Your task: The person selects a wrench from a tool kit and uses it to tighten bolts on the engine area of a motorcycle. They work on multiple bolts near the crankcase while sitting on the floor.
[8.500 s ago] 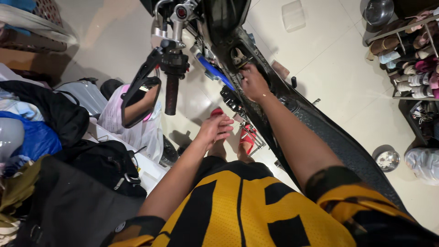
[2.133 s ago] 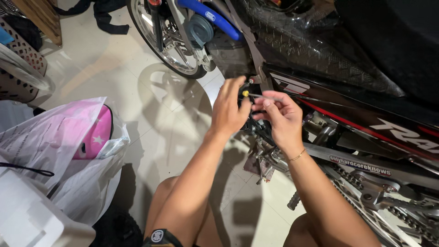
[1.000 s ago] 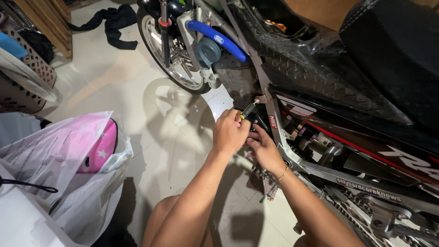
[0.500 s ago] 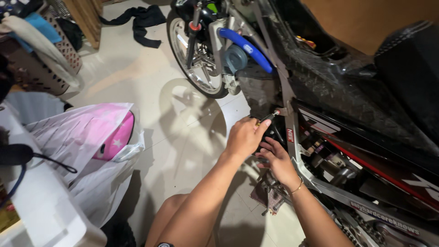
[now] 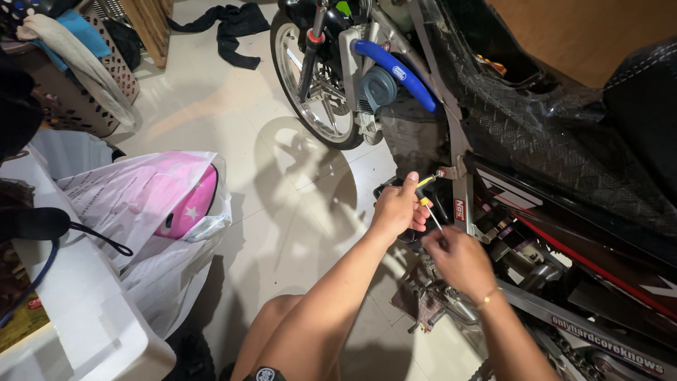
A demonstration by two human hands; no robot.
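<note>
Tightly against the motorcycle frame [image 5: 462, 183]: left hand [image 5: 397, 208] gripping yellow-handled screwdriver [image 5: 425, 185], right hand [image 5: 460, 259] closed on its shaft.

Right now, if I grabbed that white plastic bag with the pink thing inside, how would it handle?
The bag looks thin and crumpled, so it would likely sag and rustle. The pink thing looks rounded and hard, so it may shift or roll inside. The film could probably tear.

This looks like a room of a home used for repair work rather than a proper workshop. A motorcycle [image 5: 536, 141] stands indoors on a pale tiled floor [image 5: 233, 120]. Around it are household things: a woven laundry basket [image 5: 84, 92] draped with cloth, dark clothes [image 5: 229, 28] dropped on the tiles, and a pink helmet [image 5: 187, 204] in a white plastic bag [image 5: 134, 212].
</note>
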